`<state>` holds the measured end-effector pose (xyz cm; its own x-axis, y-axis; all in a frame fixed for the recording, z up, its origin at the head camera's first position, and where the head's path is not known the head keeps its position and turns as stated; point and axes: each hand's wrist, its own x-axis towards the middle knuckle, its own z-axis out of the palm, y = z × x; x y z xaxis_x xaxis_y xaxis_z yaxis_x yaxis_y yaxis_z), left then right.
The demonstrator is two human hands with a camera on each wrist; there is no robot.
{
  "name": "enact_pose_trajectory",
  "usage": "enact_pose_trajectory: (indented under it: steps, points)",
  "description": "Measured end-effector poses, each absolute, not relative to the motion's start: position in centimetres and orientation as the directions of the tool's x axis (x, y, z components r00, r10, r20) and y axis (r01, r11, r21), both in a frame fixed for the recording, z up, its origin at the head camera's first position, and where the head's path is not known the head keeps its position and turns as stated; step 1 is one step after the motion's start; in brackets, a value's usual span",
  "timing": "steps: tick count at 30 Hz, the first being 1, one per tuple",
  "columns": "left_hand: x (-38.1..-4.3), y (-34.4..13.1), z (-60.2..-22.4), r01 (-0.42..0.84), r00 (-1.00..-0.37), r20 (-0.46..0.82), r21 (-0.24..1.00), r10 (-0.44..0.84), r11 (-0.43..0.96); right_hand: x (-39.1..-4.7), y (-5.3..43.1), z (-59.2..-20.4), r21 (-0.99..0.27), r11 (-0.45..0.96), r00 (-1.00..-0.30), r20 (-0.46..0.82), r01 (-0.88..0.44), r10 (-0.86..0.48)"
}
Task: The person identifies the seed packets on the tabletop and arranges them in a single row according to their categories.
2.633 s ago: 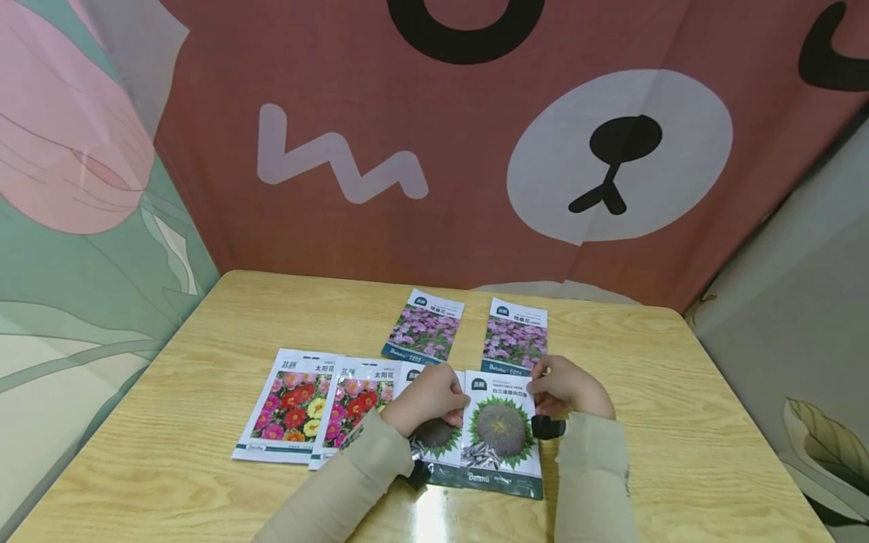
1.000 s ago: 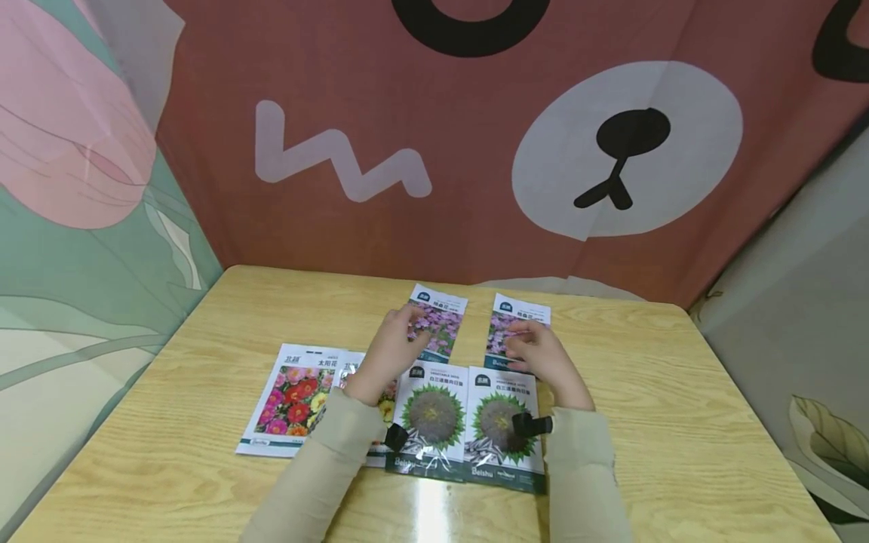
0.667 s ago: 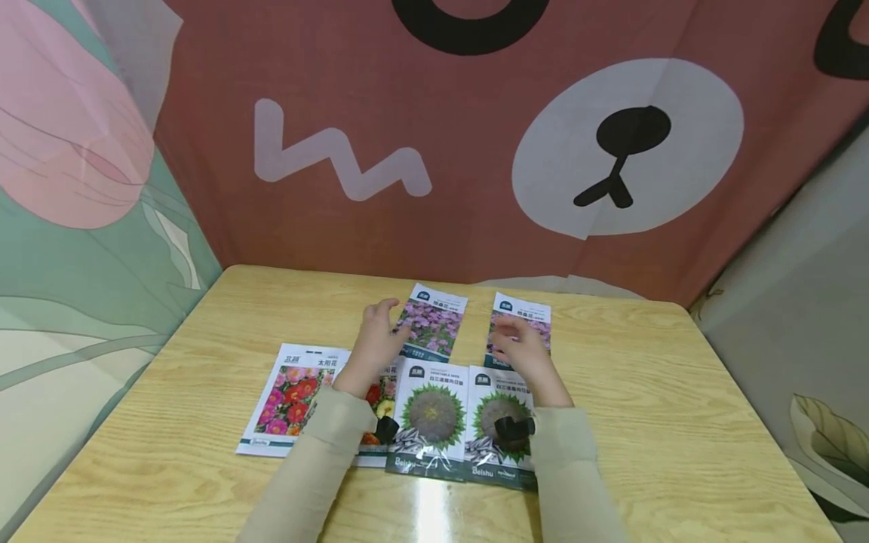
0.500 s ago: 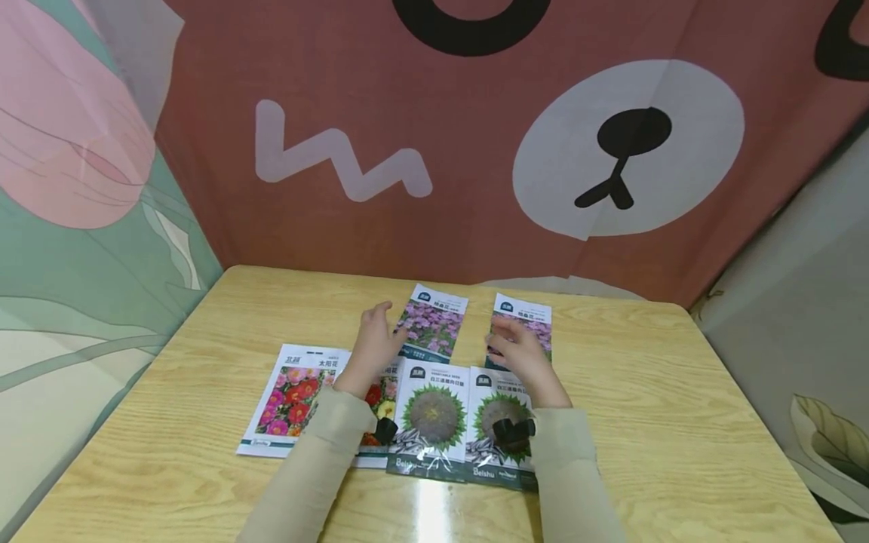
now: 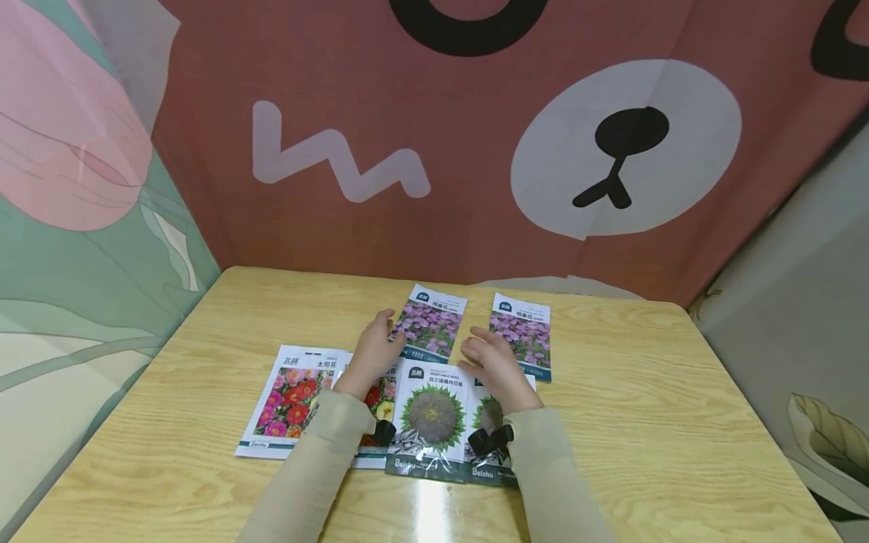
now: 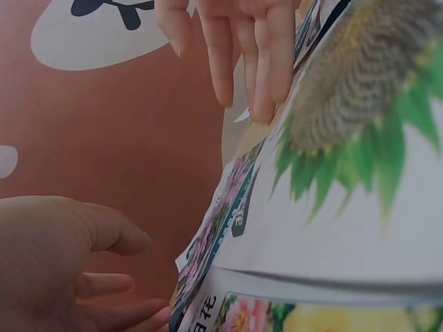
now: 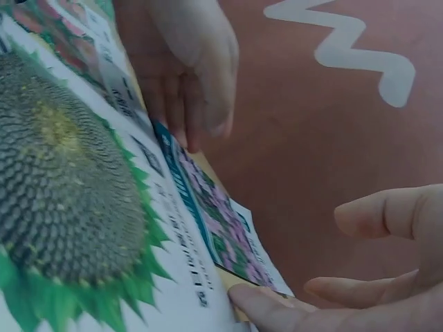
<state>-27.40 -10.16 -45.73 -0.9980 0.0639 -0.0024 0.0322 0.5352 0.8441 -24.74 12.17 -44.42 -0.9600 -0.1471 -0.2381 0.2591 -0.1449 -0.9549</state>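
Note:
In the head view my left hand (image 5: 373, 354) is at the left edge of a seed packet with purple flowers (image 5: 433, 320), its fingers relaxed and holding nothing. My right hand (image 5: 498, 366) hovers with loose fingers over the top of the right sunflower seed packet (image 5: 490, 471), hiding part of it. A second purple-flower packet (image 5: 529, 339) lies just beyond that hand. Beside the covered packet lies another sunflower packet (image 5: 434, 415). In the right wrist view, the fingertips of my right hand (image 7: 387, 263) sit close to a purple packet's edge.
Two packets with red and yellow flowers overlap at the left: an outer one (image 5: 281, 403) and an inner one (image 5: 372, 456), partly under my left sleeve. All lie on a wooden table (image 5: 672, 422). A red curtain with a bear's face (image 5: 468, 166) hangs behind it.
Both hands have left the sunflower packets, now side by side, and reached up to the purple ones. Most recently my right hand moved left, off the right purple packet; my left hand barely moved.

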Motion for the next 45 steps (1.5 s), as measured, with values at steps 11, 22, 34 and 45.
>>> enact_pose_trajectory:
  steps: [11, 22, 34, 45]
  points:
    - [-27.0, -9.7, -45.6, 0.022, -0.997, -0.013, 0.893, 0.075, 0.449, -24.8, 11.6, -45.1, -0.943, -0.197, -0.961, -0.249, 0.269, -0.121]
    - [-27.2, -9.4, -45.2, 0.017, -1.0, 0.02, 0.951, -0.004, 0.308, -25.0, 11.7, -45.2, -0.936, -0.21, -0.958, -0.262, 0.282, -0.118]
    - [-26.6, -8.7, -43.7, 0.107, -0.993, 0.098, 0.983, 0.068, 0.151, -25.3, 12.0, -45.3, -0.931, -0.232, -0.959, -0.264, 0.282, -0.105]
    - [-25.9, -8.4, -42.6, 0.056, -0.988, 0.05, 0.998, 0.144, 0.037, -25.5, 13.2, -44.6, -0.913, -0.295, -0.96, -0.273, 0.28, -0.068]
